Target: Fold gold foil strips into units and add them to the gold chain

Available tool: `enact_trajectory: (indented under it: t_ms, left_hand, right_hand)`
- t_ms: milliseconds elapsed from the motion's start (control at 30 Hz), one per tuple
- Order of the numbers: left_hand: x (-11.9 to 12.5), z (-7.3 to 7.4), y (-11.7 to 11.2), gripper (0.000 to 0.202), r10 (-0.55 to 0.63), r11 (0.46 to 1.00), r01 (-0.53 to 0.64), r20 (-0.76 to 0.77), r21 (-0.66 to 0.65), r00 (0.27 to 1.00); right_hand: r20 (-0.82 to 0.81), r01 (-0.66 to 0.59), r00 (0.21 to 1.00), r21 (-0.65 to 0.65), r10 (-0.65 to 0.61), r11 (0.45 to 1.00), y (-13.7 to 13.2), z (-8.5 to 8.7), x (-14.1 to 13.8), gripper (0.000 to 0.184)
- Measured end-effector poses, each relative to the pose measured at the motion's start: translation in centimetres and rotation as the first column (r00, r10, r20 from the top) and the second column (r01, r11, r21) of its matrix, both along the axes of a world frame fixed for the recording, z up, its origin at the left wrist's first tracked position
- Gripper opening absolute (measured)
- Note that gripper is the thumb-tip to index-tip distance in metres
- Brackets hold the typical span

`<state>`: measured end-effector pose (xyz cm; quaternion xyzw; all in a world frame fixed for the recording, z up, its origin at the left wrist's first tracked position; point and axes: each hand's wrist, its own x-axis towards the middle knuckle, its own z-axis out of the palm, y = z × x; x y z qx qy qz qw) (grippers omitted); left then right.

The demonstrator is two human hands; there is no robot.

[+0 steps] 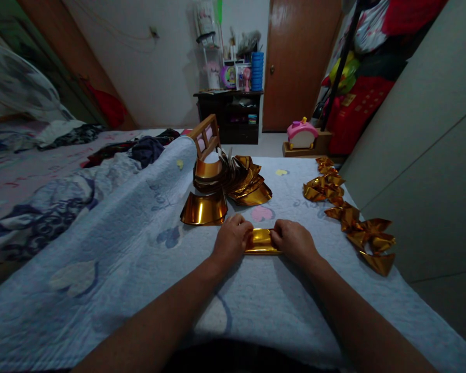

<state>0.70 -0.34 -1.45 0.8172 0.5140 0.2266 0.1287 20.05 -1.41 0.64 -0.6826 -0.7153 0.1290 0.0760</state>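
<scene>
A strip of shiny gold foil paper (262, 241), folded along its length, lies on the cloth-covered surface in front of me. My left hand (232, 238) grips its left end, fingers curled over it. On its right end my right hand (294, 240) is closed in the same way. Just beyond my left hand rests a curved stack of gold foil sheets (204, 208). Behind that, more gold sheets (248, 181) fan out in an overlapping pile. Along the right side sits a row of folded gold foil pieces (367, 233), pinched into pointed shapes.
A pale blue quilted cover (140, 290) with heart prints spreads under everything. A small wooden rail (207, 135) stands behind the foil stacks. To the right rises a pale cabinet side (431, 171). Rumpled bedding (81, 191) lies left; a pink toy (302, 134) sits beyond the far edge.
</scene>
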Motion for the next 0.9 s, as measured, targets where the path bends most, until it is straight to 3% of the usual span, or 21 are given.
enact_trajectory:
  t_ms: [100, 200, 367, 467, 600, 767, 900]
  left_hand:
    - [-0.1, 0.1, 0.2, 0.02, -0.112, 0.992, 0.113, 0.019, -0.048, 0.994]
    - [-0.3, 0.3, 0.2, 0.021, -0.145, 0.985, 0.147, 0.022, -0.088, 0.989]
    - [-0.4, 0.8, 0.0, 0.01, -0.182, 0.98, 0.178, -0.037, -0.088, 0.983]
    - [-0.5, 0.8, -0.2, 0.01, -0.19, 0.979, 0.183, -0.076, -0.094, 0.979]
    - [-0.6, 0.4, -0.6, 0.017, -0.195, 0.979, 0.183, -0.147, -0.094, 0.97]
    - [-0.7, -0.5, -0.9, 0.026, -0.196, 0.98, 0.187, -0.232, -0.062, 0.953]
    - [-0.9, -0.4, -1.0, 0.03, -0.214, 0.976, 0.197, -0.22, -0.097, 0.952]
  right_hand:
    - [-0.017, 0.027, 0.999, 0.019, -0.027, 0.999, -0.1, -0.1, 0.1, 0.013]
    - [-0.056, 0.009, 0.998, 0.083, -0.004, 0.996, 0.0, -0.6, 0.2, 0.014]
    - [-0.087, -0.257, 0.958, 0.149, 0.272, 0.955, 0.5, -1.7, 0.4, 0.016]
    - [-0.107, -0.339, 0.929, 0.147, 0.355, 0.929, 0.8, -2.0, 0.5, 0.015]
    - [-0.125, -0.342, 0.925, 0.144, 0.36, 0.929, 0.5, -1.8, 0.5, 0.018]
    - [0.013, -0.326, 0.945, 0.155, 0.328, 0.933, -0.6, -0.8, -0.3, 0.012]
    - [0.097, -0.321, 0.946, 0.156, 0.309, 0.934, -1.4, -0.4, -0.8, 0.022]
